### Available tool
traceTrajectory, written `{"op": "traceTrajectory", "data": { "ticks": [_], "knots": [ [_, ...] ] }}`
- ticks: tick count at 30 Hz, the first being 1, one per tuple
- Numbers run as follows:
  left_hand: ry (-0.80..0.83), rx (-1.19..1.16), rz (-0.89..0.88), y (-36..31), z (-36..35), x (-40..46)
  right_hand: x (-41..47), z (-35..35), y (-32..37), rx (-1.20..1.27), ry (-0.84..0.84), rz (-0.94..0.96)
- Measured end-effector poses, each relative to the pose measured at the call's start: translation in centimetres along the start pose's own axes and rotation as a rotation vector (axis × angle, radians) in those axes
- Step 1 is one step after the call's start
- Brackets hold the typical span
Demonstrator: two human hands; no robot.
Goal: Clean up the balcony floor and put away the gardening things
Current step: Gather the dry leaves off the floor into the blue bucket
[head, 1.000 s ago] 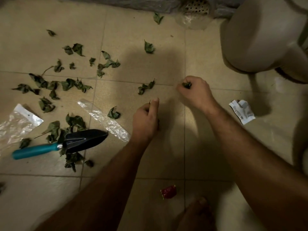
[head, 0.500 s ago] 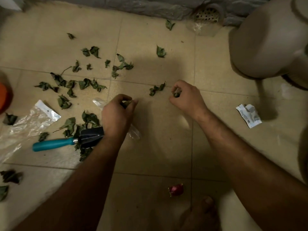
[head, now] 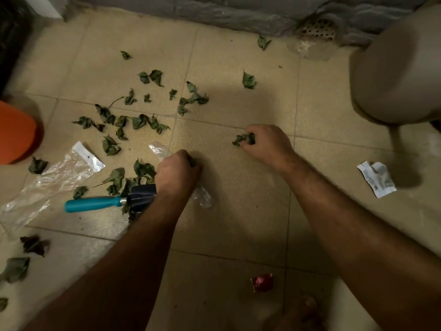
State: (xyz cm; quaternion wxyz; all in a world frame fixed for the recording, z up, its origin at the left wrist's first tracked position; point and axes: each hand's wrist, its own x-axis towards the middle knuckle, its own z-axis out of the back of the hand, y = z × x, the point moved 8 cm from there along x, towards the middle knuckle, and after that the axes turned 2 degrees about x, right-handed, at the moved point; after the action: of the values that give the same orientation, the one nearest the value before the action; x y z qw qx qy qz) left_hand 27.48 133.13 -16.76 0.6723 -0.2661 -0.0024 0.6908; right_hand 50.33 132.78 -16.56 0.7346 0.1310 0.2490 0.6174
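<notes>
On tiled floor (head: pixel 238 211) — both hands apart, left hand (head: pixel 177 172), right hand (head: pixel 267 142) clutching leaves (head: pixel 243 139)

Bare tile floor (head: pixel 238 211) in middle, lower middle of frame. Left half crowded: leaves (head: pixel 140 121), trowel (head: pixel 107 203), plastic bag (head: pixel 52 180). Big pot (head: pixel 401 75) blocks upper right.

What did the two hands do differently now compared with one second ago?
The left hand moved left toward the trowel and now grips a leaf off the floor. The right hand, which pinched one small leaf, has added the leaf cluster nearby. Trowel, plastic bag and other litter lie unmoved.
</notes>
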Motion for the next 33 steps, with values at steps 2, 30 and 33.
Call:
{"op": "traceTrajectory", "data": {
  "ticks": [2, 30, 33],
  "knots": [
    [-0.002, -0.007, -0.029, -0.4, 0.0, -0.1, -0.6, 0.0, -0.5, 0.250, 0.016, -0.066],
    [0.392, -1.519, 0.611, -4.9, 12.7, -17.5, -19.2, 10.6, 16.4, 1.361, 0.007, -0.782],
    [0.382, -1.512, 0.654, -5.1, 20.0, -22.3, -22.4, 16.4, 21.4, 1.360, -0.014, -0.847]
  ]
}}
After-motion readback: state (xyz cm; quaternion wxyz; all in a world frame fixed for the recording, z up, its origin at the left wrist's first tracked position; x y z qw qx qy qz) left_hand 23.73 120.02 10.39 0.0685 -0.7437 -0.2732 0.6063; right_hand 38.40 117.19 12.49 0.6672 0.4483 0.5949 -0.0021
